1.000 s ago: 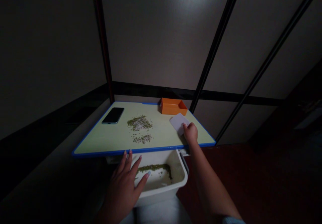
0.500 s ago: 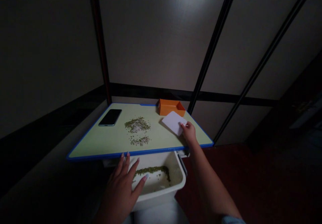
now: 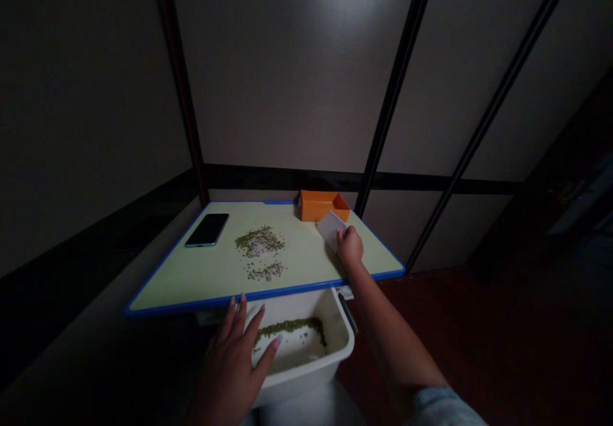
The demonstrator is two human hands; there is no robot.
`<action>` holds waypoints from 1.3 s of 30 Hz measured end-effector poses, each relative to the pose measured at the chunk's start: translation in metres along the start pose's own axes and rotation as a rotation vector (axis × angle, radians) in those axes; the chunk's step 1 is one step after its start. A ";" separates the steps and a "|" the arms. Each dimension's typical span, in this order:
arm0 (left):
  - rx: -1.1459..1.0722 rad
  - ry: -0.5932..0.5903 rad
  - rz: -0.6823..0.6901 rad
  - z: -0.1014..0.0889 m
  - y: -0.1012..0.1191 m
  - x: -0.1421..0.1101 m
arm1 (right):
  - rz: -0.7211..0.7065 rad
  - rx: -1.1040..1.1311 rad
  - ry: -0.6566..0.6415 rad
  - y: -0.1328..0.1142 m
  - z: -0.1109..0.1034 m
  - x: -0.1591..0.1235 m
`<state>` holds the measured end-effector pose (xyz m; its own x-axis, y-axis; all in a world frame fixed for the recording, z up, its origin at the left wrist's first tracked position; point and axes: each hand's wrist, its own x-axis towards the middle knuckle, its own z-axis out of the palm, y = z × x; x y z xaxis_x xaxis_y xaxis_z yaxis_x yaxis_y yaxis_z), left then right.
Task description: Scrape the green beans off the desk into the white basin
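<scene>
My right hand (image 3: 350, 245) grips a thin white card (image 3: 330, 229) by its near edge, tilted above the right part of the pale board with a blue rim (image 3: 306, 253). On the board lies a pile of small green and pale bits (image 3: 259, 241), with a smaller scatter of bits (image 3: 266, 271) closer to me. My left hand (image 3: 235, 352) is open, fingers spread, over the left side of a white plastic bin (image 3: 330, 357) below the board's front edge. More green bits (image 3: 292, 326) lie inside that bin; my hand hides its left part.
A black-screened phone (image 3: 207, 230) rests at the board's left. Behind the card stands an orange open box (image 3: 318, 206) near the back edge. Dark-framed panels (image 3: 287, 94) rise directly behind the board.
My right hand has turned the white card more edge-on and shifted slightly left. My left hand keeps nearly the same place. The view has shifted a little.
</scene>
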<state>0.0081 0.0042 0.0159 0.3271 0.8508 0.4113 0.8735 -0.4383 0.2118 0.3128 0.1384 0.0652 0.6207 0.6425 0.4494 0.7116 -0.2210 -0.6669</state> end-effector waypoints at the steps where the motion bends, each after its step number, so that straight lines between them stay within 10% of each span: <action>1: -0.002 -0.004 0.000 0.000 0.000 0.000 | -0.007 0.044 0.019 0.001 -0.001 -0.001; 9: 0.003 -0.016 -0.012 -0.001 0.001 -0.002 | -0.093 0.531 -0.101 0.003 -0.012 -0.044; 24: -0.018 -0.045 -0.039 -0.010 0.009 0.000 | -0.162 0.647 -0.449 -0.035 -0.001 -0.091; 39: -0.029 -0.018 -0.023 -0.007 0.005 -0.001 | -0.131 0.510 -0.297 -0.018 -0.002 -0.082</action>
<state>0.0100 -0.0007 0.0226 0.3139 0.8654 0.3906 0.8701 -0.4268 0.2463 0.2499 0.0880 0.0413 0.3681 0.8340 0.4111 0.4827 0.2065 -0.8511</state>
